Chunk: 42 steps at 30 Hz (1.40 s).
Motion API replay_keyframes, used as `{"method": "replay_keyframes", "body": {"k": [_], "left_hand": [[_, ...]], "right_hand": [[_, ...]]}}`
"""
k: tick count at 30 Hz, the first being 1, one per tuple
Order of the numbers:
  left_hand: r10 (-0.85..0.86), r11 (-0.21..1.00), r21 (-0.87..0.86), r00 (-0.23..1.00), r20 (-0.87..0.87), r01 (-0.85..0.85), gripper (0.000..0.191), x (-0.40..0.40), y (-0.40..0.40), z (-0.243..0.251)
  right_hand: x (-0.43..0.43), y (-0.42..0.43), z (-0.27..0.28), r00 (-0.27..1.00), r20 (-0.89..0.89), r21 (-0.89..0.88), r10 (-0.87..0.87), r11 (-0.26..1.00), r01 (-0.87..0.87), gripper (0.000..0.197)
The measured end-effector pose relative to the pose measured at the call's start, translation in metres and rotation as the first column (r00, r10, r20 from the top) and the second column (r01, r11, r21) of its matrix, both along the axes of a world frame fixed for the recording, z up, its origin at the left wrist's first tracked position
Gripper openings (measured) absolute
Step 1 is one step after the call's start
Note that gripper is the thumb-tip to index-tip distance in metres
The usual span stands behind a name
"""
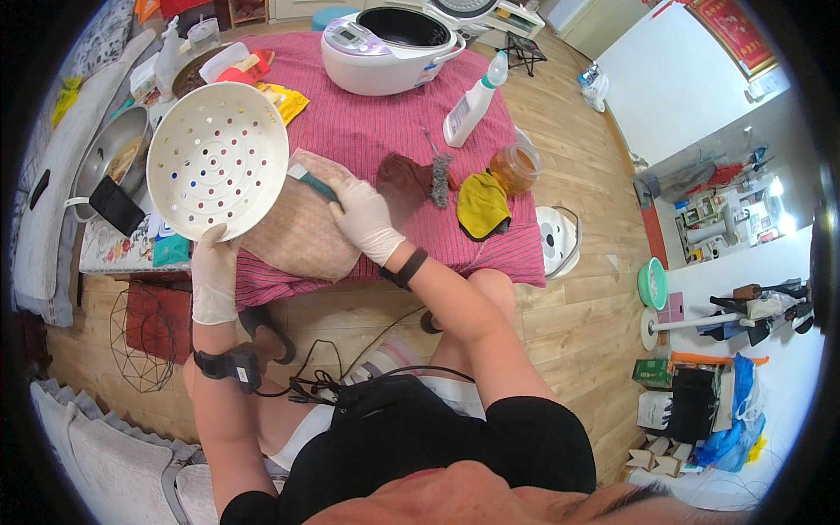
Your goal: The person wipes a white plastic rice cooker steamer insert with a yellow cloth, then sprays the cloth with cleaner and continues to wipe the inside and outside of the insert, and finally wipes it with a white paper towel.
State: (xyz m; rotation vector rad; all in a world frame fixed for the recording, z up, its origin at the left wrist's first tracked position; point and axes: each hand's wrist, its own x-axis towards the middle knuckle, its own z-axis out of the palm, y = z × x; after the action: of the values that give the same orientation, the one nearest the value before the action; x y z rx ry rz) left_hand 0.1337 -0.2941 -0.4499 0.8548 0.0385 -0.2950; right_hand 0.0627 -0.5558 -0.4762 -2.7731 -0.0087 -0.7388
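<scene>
My left hand [215, 275], in a white glove, grips the lower rim of a white perforated steamer basket [220, 167]. The basket is tilted, its inside facing me. In my gloved right hand [367, 220] is a small tool with a dark green handle [319, 186] and a pale, flat end. That end lies just right of the basket rim; whether it is a brush or a scraper I cannot tell. Beneath both hands a beige patterned cloth [295, 236] is spread on the pink striped tablecloth [367, 125]. A maroon cloth [401, 177] lies beyond my right hand.
A white rice cooker [374, 69] stands lid-up at the back. To the right are a white bottle [466, 115], a grey bristle brush [441, 180], a yellow cloth [482, 205] and a jar of amber liquid [517, 169]. A metal pan [98, 154] and black phone [117, 206] sit left.
</scene>
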Motion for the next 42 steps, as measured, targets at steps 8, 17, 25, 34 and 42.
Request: {"method": "replay_keyframes", "body": {"k": [8, 17, 25, 34, 42], "left_hand": [[-0.092, 0.995, 0.021, 0.992, -0.088, 0.094, 0.051, -0.011, -0.02, -0.001], [-0.105, 0.993, 0.05, 0.992, -0.073, 0.109, 0.064, -0.011, -0.036, -0.035], [-0.23, 0.913, 0.356, 0.972, 0.041, 0.201, 0.053, -0.019, -0.041, -0.041], [-0.244, 0.97, -0.059, 0.954, -0.174, 0.237, 0.046, -0.026, -0.067, -0.026], [-0.222, 0.975, -0.04, 0.958, -0.181, 0.219, 0.044, -0.032, -0.07, -0.021]], "right_hand": [[-0.014, -0.092, 0.013, 0.96, 0.158, 0.094, -0.231, 0.971, 0.218, 0.029], [-0.064, -0.144, 0.042, 0.909, 0.168, -0.093, -0.382, 0.912, 0.4, 0.039], [-0.122, -0.176, 0.035, 0.799, -0.071, -0.361, -0.597, 0.762, 0.537, 0.027], [-0.132, -0.186, 0.023, 0.816, -0.073, -0.184, -0.573, 0.812, 0.554, 0.032], [-0.137, -0.197, 0.034, 0.87, 0.049, 0.279, -0.491, 0.843, 0.46, 0.019]]}}
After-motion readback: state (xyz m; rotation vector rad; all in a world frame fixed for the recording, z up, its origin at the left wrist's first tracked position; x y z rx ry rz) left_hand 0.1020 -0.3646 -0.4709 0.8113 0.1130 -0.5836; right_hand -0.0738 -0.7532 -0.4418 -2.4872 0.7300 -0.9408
